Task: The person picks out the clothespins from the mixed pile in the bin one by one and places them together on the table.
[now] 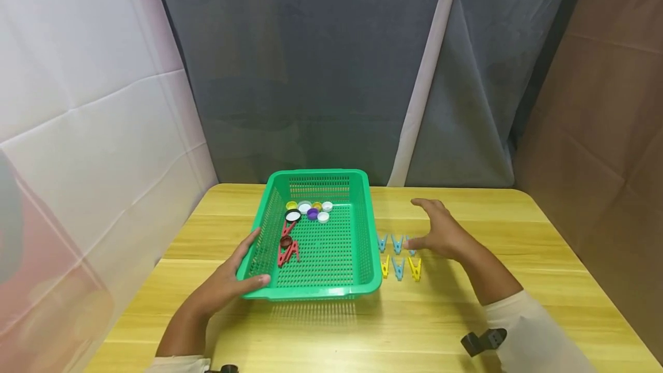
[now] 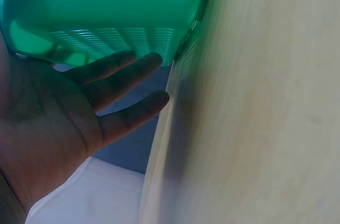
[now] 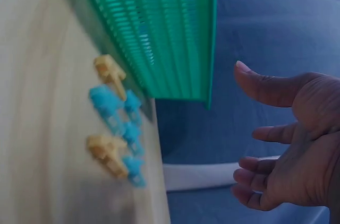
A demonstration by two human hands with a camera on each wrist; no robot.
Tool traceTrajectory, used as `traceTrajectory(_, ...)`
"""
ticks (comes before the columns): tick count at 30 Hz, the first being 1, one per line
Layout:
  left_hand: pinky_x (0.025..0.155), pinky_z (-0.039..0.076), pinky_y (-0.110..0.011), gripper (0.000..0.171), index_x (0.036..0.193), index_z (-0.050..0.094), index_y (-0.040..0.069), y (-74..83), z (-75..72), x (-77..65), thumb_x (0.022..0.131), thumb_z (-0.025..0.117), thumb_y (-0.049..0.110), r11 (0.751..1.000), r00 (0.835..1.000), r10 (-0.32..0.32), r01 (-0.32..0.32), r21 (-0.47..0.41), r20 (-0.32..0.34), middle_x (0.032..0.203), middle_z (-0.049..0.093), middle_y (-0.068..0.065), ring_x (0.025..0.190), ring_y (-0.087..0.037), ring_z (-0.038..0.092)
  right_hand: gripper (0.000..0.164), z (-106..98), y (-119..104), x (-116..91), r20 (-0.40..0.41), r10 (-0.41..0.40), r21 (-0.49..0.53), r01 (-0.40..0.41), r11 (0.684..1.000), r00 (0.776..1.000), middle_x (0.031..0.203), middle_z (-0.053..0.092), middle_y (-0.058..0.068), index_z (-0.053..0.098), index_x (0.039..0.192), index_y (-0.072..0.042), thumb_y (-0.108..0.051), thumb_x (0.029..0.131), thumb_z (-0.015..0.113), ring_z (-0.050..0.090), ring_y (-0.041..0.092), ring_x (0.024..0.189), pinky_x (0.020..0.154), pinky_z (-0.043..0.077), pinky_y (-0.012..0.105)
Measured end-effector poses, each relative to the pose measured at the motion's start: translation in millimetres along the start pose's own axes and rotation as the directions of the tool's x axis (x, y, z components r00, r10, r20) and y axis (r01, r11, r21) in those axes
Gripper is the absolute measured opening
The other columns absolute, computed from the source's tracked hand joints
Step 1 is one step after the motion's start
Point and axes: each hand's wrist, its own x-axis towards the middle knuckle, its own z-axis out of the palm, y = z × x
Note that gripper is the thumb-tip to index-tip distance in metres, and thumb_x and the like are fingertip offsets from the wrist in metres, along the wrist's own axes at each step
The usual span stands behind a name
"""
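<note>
My left hand (image 1: 226,277) holds the green basket (image 1: 374,235) at its left side. Its thumb lies over the rim at the near left corner, and in the left wrist view three fingers (image 2: 127,78) stretch out along the outside. My right hand (image 1: 445,231) is in the air with fingers spread and nothing in them. It is nearest to several blue clothespins (image 1: 397,268) and two yellow clothespins (image 1: 415,268) on the table, and its thumb overlaps one blue clothespin in the head view. Inside the basket, at its left, lie red clothespins (image 1: 282,257).
Bottle caps, among them a purple cap (image 1: 312,213), sit grouped toward the basket's far end. A dark brown cap (image 1: 286,241) lies among the red clothespins. The wooden table (image 1: 331,341) ends at a grey curtain (image 1: 311,73), with a white cloth wall (image 1: 93,85) at left.
</note>
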Motion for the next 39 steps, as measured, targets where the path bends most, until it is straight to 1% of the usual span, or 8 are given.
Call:
traceTrajectory(6,0.116,0.035,-0.082,0.109,0.177,0.001,0.035,0.1,0.1,-0.6,0.099,0.076,0.035,1.0,1.0,-0.003,0.003,0.003,-0.005,0.18,0.01,-0.031,0.157,-0.063,0.031,0.1,1,-25,11,-0.012,-0.055,0.021,0.056,0.998,0.998,0.174,0.026,0.028,0.033,0.17,-0.006,-0.022,0.091,0.092,0.036,0.055,0.157,0.117,0.045,0.072)
traceTrajectory(11,0.117,0.037,-0.08,0.109,0.177,0.001,0.033,0.9,-0.1,-0.2,0.099,0.076,0.034,1.0,1.0,0.005,-0.005,0.008,-0.006,0.179,0.015,-0.032,0.155,-0.06,0.037,0.095,9,-49,21,0.008,-0.094,0.065,0.093,0.994,0.996,0.174,0.028,0.023,0.034,0.17,-0.01,-0.024,0.094,0.089,0.038,0.05,0.158,0.113,0.051,0.068)
traceTrajectory(17,0.117,0.037,-0.081,0.109,0.177,0.001,0.032,1.0,-0.3,-2.1,0.099,0.076,0.035,1.0,1.0,-0.007,0.007,0.01,-0.008,0.179,0.015,-0.032,0.156,-0.061,0.036,0.091,27,-81,33,0.084,-0.128,0.167,0.113,0.979,0.988,0.175,0.026,0.021,0.031,0.171,-0.015,-0.023,0.098,0.085,0.045,0.053,0.154,0.113,0.054,0.063)
traceTrajectory(21,0.117,0.037,-0.081,0.109,0.177,0.001,0.033,0.8,-0.1,-1.9,0.099,0.076,0.036,1.0,1.0,-0.006,0.006,0.015,-0.01,0.179,0.013,-0.031,0.156,-0.061,0.034,0.088,42,-97,41,0.141,-0.143,0.222,0.11,0.969,0.98,0.176,0.032,0.019,0.034,0.171,-0.017,-0.025,0.099,0.084,0.05,0.054,0.151,0.113,0.054,0.062)
traceTrajectory(24,0.117,0.037,-0.08,0.109,0.177,0.002,0.034,1.0,0.5,-0.4,0.098,0.077,0.036,1.0,1.0,0.001,0.0,0.014,-0.011,0.179,0.014,-0.031,0.156,-0.061,0.034,0.084,53,-105,50,0.168,-0.165,0.253,0.119,0.96,0.972,0.173,0.039,0.019,0.037,0.17,-0.014,-0.026,0.1,0.082,0.05,0.05,0.153,0.116,0.052,0.062)
traceTrajectory(29,0.117,0.036,-0.081,0.109,0.177,0.002,0.033,0.8,3.1,0.9,0.098,0.077,0.035,1.0,1.0,0.01,-0.01,0.009,-0.012,0.179,0.015,-0.031,0.156,-0.06,0.035,0.076,71,-111,62,0.236,-0.193,0.272,0.126,0.954,0.953,0.168,0.048,0.02,0.043,0.166,-0.011,-0.028,0.101,0.08,0.047,0.04,0.157,0.118,0.05,0.059)
traceTrajectory(32,0.117,0.035,-0.081,0.109,0.177,0.002,0.032,0.7,4.4,1.2,0.098,0.077,0.035,1.0,1.0,0.014,-0.014,0.01,-0.011,0.179,0.016,-0.031,0.156,-0.06,0.036,0.07,82,-115,64,0.299,-0.178,0.299,0.086,0.951,0.937,0.166,0.049,0.018,0.048,0.162,-0.012,-0.03,0.102,0.079,0.048,0.038,0.156,0.119,0.049,0.058)
traceTrajectory(39,0.117,0.034,-0.083,0.109,0.177,0.002,0.032,2.0,4.4,2.7,0.099,0.077,0.036,1.0,1.0,0.016,-0.016,0.015,-0.009,0.179,0.017,-0.032,0.157,-0.062,0.032,0.068,109,-120,64,0.46,-0.141,0.339,-0.026,0.94,0.877,0.165,0.047,0.023,0.049,0.161,-0.012,-0.035,0.103,0.077,0.056,0.04,0.148,0.12,0.049,0.057)
